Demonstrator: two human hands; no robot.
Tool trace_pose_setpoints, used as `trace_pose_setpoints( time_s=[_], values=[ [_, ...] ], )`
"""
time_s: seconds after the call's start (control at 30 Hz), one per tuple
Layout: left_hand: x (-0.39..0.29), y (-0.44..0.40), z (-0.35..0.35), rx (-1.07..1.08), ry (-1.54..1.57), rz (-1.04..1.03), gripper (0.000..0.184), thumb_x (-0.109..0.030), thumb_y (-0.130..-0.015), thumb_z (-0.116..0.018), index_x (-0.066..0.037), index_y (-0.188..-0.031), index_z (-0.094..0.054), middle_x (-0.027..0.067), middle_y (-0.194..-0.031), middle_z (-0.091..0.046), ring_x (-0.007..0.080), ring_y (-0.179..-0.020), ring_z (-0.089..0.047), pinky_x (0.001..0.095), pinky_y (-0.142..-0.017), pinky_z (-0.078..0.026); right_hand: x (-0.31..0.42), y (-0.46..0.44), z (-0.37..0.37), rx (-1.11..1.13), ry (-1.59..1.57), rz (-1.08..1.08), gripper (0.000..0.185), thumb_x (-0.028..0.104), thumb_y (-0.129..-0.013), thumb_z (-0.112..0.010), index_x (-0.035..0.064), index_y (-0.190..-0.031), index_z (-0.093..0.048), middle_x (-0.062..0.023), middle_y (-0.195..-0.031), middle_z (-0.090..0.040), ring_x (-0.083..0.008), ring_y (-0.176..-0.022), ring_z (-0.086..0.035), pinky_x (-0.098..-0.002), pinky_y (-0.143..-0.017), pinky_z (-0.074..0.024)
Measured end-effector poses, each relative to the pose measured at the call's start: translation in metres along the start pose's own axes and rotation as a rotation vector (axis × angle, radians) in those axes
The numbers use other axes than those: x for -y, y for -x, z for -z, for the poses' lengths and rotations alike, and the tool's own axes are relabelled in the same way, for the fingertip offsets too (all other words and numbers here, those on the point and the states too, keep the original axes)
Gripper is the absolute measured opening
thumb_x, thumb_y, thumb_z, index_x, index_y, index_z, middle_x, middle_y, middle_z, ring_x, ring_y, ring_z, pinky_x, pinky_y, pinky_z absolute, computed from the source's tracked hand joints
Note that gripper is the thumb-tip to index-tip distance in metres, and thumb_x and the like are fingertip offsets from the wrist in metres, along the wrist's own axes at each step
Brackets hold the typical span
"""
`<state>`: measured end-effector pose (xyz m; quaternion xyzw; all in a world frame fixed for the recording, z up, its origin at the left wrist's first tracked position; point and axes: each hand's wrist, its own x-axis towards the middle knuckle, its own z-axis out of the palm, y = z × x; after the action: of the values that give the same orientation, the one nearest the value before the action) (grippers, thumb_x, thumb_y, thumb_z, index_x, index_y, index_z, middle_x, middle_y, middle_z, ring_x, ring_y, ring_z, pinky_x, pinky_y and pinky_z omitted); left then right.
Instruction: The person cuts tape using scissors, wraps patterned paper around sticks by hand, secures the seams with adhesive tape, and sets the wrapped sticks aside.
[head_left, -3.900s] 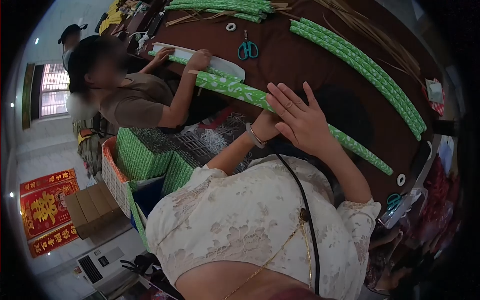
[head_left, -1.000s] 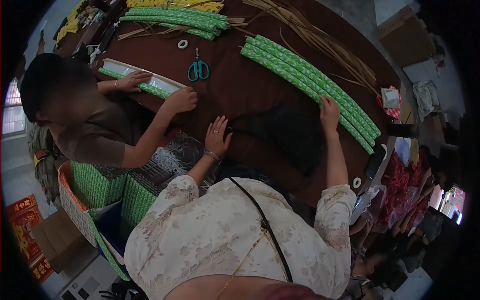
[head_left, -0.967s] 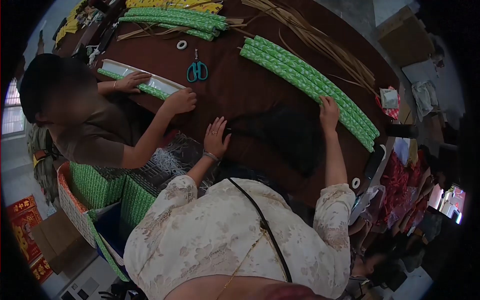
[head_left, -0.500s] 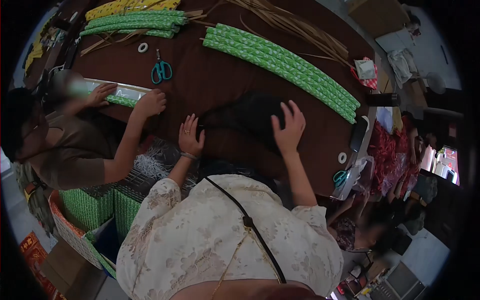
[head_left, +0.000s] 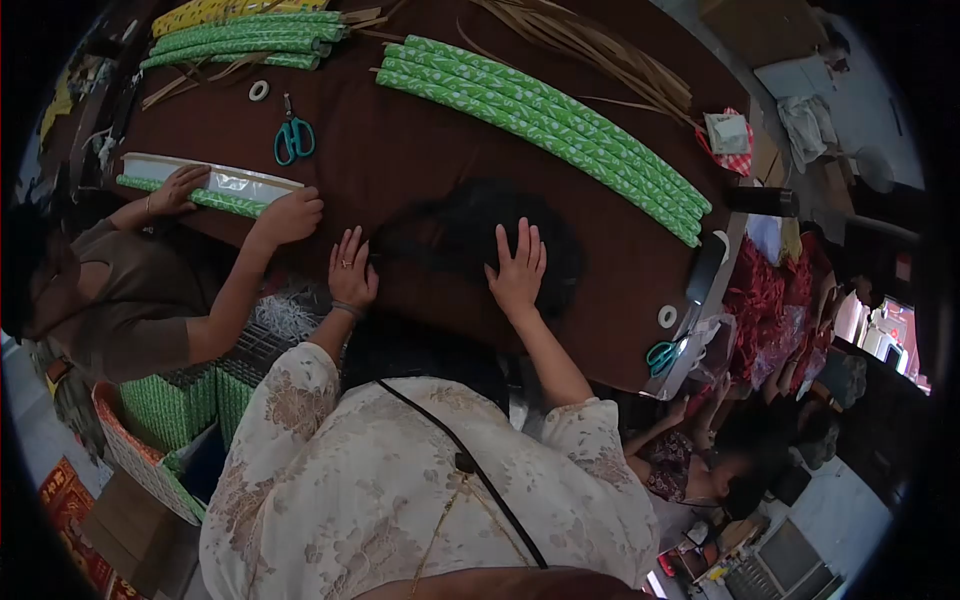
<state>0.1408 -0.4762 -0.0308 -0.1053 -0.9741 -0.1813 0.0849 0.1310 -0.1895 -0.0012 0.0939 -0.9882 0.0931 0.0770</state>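
Both hands are flat, fingers spread, and grasp nothing. The right hand (head_left: 518,268) lies palm down over a black item (head_left: 470,222) on the brown surface (head_left: 350,165), fingers pointing toward the far side. The left hand (head_left: 353,275) lies near the surface's front edge, just beside the item's narrow left end; whether it touches that end I cannot tell. What the item is, is too dark to make out.

Beyond the right hand, a row of green rolls (head_left: 540,130) runs slantwise, side by side. Past them lie brown strips (head_left: 600,60). Farther left is a bunch of green tubes (head_left: 240,40), with a white tape roll (head_left: 259,91) and teal scissors (head_left: 294,141) nearer.

To the left, a co-worker (head_left: 140,300) has both hands on a sheet (head_left: 245,184) with a green rolled edge. At the surface's right end are another tape roll and second scissors (head_left: 661,358).
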Motion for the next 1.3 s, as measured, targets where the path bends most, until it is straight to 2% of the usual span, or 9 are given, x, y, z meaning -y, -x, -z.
trace_pose_setpoints(
  time_s=[0.17,0.43,0.6,0.83,0.87,0.97,1.1,1.2,1.3],
  values=[
    [-0.001,-0.002,0.005,0.041,0.003,0.0,0.038,-0.014,-0.071,-0.049,-0.01,-0.109,-0.05,0.009,-0.132,-0.033,0.0264,-0.123,-0.029,0.0425,-0.099,-0.025,0.03,-0.005,0.015,-0.079,-0.305,-0.047,0.063,0.021,-0.072,-0.062,0.0071,-0.126,-0.035,-0.0165,-0.135,-0.022,-0.0315,-0.126,-0.02,-0.0467,-0.098,-0.0197],
    [0.012,0.008,-0.02,0.066,0.007,0.036,0.051,-0.027,-0.08,-0.045,-0.015,-0.128,-0.034,0.006,-0.137,-0.025,0.0221,-0.128,-0.02,0.0378,-0.103,-0.017,0.182,-0.034,-0.019,0.231,-0.934,0.496,0.04,0.015,-0.083,-0.048,-0.0008,-0.119,-0.042,-0.019,-0.127,-0.036,-0.035,-0.118,-0.033,-0.0443,-0.095,-0.0288],
    [0.014,0.03,-0.009,0.031,0.18,0.156,0.046,-0.025,-0.083,-0.039,-0.014,-0.127,-0.034,0.0074,-0.137,-0.026,0.0221,-0.127,-0.021,0.0368,-0.103,-0.017,0.263,-0.06,-0.039,0.378,-0.025,0.496,0.05,0.03,-0.084,-0.047,-0.0034,-0.12,-0.038,-0.0252,-0.129,-0.031,-0.0375,-0.118,-0.033,-0.0402,-0.095,-0.0306],
    [0.015,0.053,0.0,-0.134,0.68,-0.007,0.038,-0.022,-0.089,-0.03,-0.012,-0.126,-0.035,0.0099,-0.135,-0.028,0.0222,-0.126,-0.023,0.0352,-0.104,-0.018,0.262,-0.068,-0.083,0.304,0.471,0.807,0.067,0.04,-0.082,-0.049,-0.0124,-0.121,-0.031,-0.0334,-0.124,-0.03,-0.0375,-0.12,-0.03,-0.0371,-0.101,-0.0238],
    [0.02,0.05,-0.031,0.214,0.74,0.123,0.047,-0.017,-0.083,-0.041,-0.013,-0.129,-0.032,0.0077,-0.135,-0.029,0.0215,-0.124,-0.028,0.0363,-0.103,-0.021,0.263,-0.068,-0.08,0.296,0.473,0.844,0.066,0.037,-0.084,-0.047,-0.0135,-0.121,-0.03,-0.0339,-0.124,-0.03,-0.0387,-0.118,-0.031,-0.0376,-0.101,-0.0236],
    [0.043,0.125,0.009,-0.104,0.232,-0.171,0.046,-0.009,-0.079,-0.047,-0.01,-0.124,-0.039,0.0093,-0.13,-0.037,0.0232,-0.12,-0.034,0.0364,-0.099,-0.029,0.264,-0.066,-0.078,0.295,0.532,0.875,0.065,0.035,-0.084,-0.047,-0.0146,-0.122,-0.028,-0.0351,-0.124,-0.029,-0.0394,-0.117,-0.032,-0.0378,-0.101,-0.0238],
    [0.09,0.246,0.002,-0.178,0.372,0.361,0.034,-0.007,-0.073,-0.051,-0.009,-0.107,-0.054,0.0091,-0.114,-0.051,0.0252,-0.106,-0.047,0.035,-0.091,-0.038,0.245,-0.073,-0.095,0.25,0.614,0.992,0.065,0.034,-0.086,-0.045,-0.0168,-0.122,-0.025,-0.0379,-0.123,-0.026,-0.0429,-0.117,-0.03,-0.0411,-0.1,-0.0261],
    [0.117,0.349,0.024,-0.024,0.394,1.051,0.029,-0.002,-0.074,-0.047,-0.006,-0.101,-0.058,0.0114,-0.101,-0.056,0.0286,-0.094,-0.051,0.0356,-0.083,-0.041,0.247,-0.069,-0.089,0.261,0.412,0.976,0.065,0.032,-0.087,-0.043,-0.0187,-0.121,-0.021,-0.0406,-0.121,-0.025,-0.046,-0.117,-0.028,-0.0426,-0.099,-0.0272],
    [0.104,0.455,-0.006,-0.243,0.423,1.675,0.028,-0.003,-0.073,-0.046,-0.005,-0.098,-0.059,0.0168,-0.095,-0.057,0.0325,-0.089,-0.053,0.0389,-0.079,-0.042,0.238,-0.077,-0.097,0.241,0.395,1.044,0.066,0.032,-0.087,-0.043,-0.0183,-0.122,-0.018,-0.0423,-0.12,-0.023,-0.0489,-0.116,-0.027,-0.044,-0.098,-0.0278]
  ],
)
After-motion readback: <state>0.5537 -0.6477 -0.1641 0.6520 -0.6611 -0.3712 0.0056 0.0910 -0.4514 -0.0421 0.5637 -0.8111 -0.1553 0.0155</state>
